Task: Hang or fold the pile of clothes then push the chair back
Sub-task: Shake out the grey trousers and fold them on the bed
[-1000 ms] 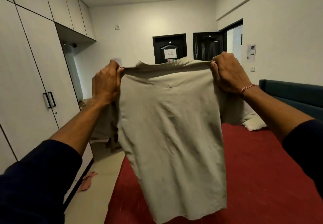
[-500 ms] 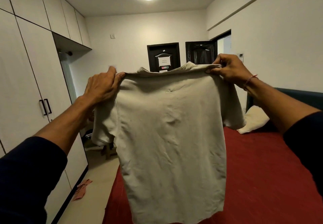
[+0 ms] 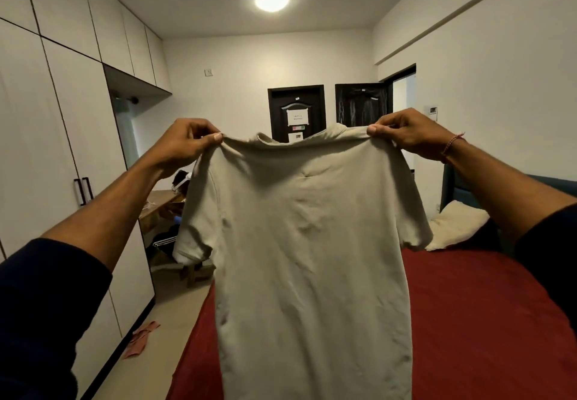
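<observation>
While both hands, left [image 3: 184, 143] and right [image 3: 409, 134], pinch its shoulders, the t-shirt [image 3: 306, 243] hangs above the bed [image 3: 484, 321].

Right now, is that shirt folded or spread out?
Spread out. The shirt hangs full length above the bed, the left hand and right hand each pinching a shoulder, both sleeves hanging free.

A bed [image 3: 487, 331] covered in red is filling the lower right, with a white pillow [image 3: 457, 223] lying at its head. On the floor [image 3: 175, 312], a pinkish cloth [image 3: 140, 338] is lying beside the wardrobe.
</observation>
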`<state>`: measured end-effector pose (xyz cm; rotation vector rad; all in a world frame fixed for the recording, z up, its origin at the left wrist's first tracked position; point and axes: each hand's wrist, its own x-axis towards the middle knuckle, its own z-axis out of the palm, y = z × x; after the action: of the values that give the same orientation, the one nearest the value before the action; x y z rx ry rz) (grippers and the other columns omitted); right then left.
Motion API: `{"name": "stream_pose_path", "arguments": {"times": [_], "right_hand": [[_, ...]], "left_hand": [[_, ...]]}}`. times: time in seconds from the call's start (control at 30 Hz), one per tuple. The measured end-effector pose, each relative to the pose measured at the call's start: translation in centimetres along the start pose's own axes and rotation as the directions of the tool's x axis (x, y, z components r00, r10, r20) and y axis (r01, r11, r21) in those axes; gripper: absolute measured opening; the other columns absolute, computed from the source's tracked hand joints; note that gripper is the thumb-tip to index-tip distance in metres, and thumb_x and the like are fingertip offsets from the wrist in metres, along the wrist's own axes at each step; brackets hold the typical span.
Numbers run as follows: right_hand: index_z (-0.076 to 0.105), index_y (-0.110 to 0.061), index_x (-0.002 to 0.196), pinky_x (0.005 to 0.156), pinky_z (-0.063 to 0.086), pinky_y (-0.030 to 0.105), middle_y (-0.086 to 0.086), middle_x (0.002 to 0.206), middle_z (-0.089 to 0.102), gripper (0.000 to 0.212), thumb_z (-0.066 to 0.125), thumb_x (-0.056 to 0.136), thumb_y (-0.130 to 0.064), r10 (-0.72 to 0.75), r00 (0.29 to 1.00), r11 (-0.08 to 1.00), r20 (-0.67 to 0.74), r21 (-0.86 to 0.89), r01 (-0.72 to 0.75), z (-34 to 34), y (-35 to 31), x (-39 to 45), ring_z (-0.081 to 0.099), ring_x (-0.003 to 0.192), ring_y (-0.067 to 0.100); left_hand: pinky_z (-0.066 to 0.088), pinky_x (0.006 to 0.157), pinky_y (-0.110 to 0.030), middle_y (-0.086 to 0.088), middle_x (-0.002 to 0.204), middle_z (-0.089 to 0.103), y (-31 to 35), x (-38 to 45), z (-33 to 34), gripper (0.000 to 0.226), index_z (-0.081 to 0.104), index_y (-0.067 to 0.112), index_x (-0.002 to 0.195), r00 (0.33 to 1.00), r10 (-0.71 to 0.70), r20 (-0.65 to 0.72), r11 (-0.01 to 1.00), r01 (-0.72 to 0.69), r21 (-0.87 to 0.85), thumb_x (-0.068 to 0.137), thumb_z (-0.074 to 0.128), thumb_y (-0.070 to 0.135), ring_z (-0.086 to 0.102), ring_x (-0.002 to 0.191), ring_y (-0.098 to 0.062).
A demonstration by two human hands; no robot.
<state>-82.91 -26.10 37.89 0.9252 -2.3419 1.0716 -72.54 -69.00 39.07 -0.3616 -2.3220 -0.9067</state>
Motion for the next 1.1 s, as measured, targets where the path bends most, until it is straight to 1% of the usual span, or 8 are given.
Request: {"name": "stream_pose_path", "arguments": {"times": [0.17,0.27,0.37,0.43,0.57,0.7,0.83,1.1], "right_hand": [[0.076,-0.020,0.104,0.076,0.045,0.028,-0.008,0.093,0.066,0.024,0.064,0.094,-0.039,-0.025,0.997,0.998,-0.074,-0.061,0.021,-0.7,1.4,-0.1,0.057,0.090,0.011],[0.072,-0.017,0.109,0.079,0.044,0.033,-0.001,0.098,0.066,0.027,0.061,0.097,-0.038,-0.145,0.971,0.977,-0.193,-0.182,0.110,-0.4,2.2,-0.3,0.058,0.095,0.017],[0.061,-0.016,0.109,0.070,0.054,0.041,0.009,0.089,0.065,0.027,0.050,0.103,-0.040,-0.278,0.926,0.905,-0.254,-0.393,0.164,0.1,2.9,-1.3,0.060,0.077,0.023],[0.056,-0.014,0.105,0.062,0.054,0.041,0.010,0.082,0.061,0.031,0.044,0.106,-0.042,-0.366,0.869,0.838,-0.332,-0.524,0.152,1.1,3.5,-2.3,0.057,0.067,0.024],[0.059,-0.014,0.094,0.050,0.043,0.035,0.010,0.079,0.058,0.039,0.041,0.107,-0.047,-0.411,0.678,0.823,-0.610,-0.568,-0.012,4.2,4.2,-5.2,0.051,0.061,0.024],[0.060,-0.013,0.088,0.055,0.027,0.030,0.010,0.075,0.052,0.038,0.048,0.105,-0.045,-0.460,0.537,0.783,-0.707,-0.609,-0.130,5.7,5.4,-7.6,0.043,0.063,0.022],[0.059,-0.011,0.088,0.062,0.023,0.031,0.013,0.077,0.049,0.043,0.043,0.107,-0.046,-0.443,0.590,0.772,-0.675,-0.622,-0.132,7.3,7.6,-8.3,0.035,0.069,0.020],[0.055,-0.013,0.086,0.056,0.035,0.039,0.011,0.079,0.049,0.040,0.038,0.107,-0.043,-0.263,0.822,0.746,-0.505,-0.647,-0.159,19.0,16.9,-8.8,0.044,0.068,0.027]], "left_hand": [[0.044,0.074,-0.029,-0.002,0.089,0.059,0.9,0.0,1.8,0.008,0.063,0.014,0.095,0.995,-0.058,-0.075,0.993,0.050,-0.105,0.100,0.058,0.017,0.053,0.083,-0.013],[0.041,0.068,-0.031,-0.001,0.088,0.054,1.0,-0.1,3.0,0.017,0.057,0.011,0.103,0.989,-0.011,-0.144,0.994,0.027,0.109,0.102,0.053,0.028,0.048,0.081,-0.015],[0.041,0.069,-0.033,-0.006,0.091,0.053,1.2,-1.1,4.7,0.026,0.046,0.009,0.110,0.977,0.086,-0.195,0.939,-0.014,0.344,0.106,0.041,0.034,0.050,0.081,-0.020],[0.043,0.066,-0.040,-0.012,0.091,0.053,1.0,-2.4,6.0,0.029,0.042,0.008,0.111,0.961,0.166,-0.223,0.878,-0.041,0.477,0.108,0.034,0.036,0.051,0.077,-0.026],[0.043,0.058,-0.043,-0.015,0.082,0.050,0.7,-5.2,8.6,0.032,0.043,0.002,0.107,0.889,0.281,-0.361,0.812,-0.020,0.583,0.107,0.035,0.033,0.047,0.066,-0.028],[0.042,0.053,-0.040,-0.013,0.073,0.049,0.2,-6.9,9.8,0.033,0.048,0.002,0.101,0.793,0.399,-0.460,0.784,-0.035,0.619,0.105,0.039,0.033,0.046,0.059,-0.027],[0.031,0.053,-0.033,-0.005,0.069,0.042,-1.4,-7.6,11.3,0.034,0.051,0.003,0.099,0.793,0.406,-0.454,0.733,0.014,0.680,0.105,0.042,0.034,0.041,0.055,-0.022],[0.036,0.053,-0.035,-0.009,0.069,0.050,-14.5,-9.7,20.2,0.028,0.047,0.009,0.099,0.954,0.132,-0.270,0.720,0.095,0.687,0.105,0.040,0.036,0.044,0.054,-0.024]]}}
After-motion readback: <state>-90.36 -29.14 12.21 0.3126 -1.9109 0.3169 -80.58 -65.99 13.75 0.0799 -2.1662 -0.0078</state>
